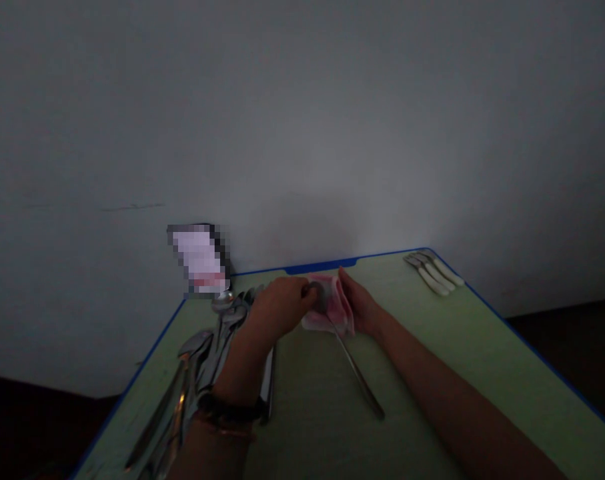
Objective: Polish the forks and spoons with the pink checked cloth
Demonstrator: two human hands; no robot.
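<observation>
A long metal spoon lies across the green table, its handle pointing toward me and its bowl up in a pink cloth. My left hand is closed around the spoon's bowl end, pinching it at the cloth. On the other side my right hand holds the pink cloth, fingers wrapped against it. The cloth partly covers the spoon's bowl. A dark band sits on my left wrist.
A pile of several metal spoons and utensils lies along the table's left side. Cutlery with white handles rests at the far right corner. A blurred-out object stands at the far left corner against the grey wall. The table has a blue edge.
</observation>
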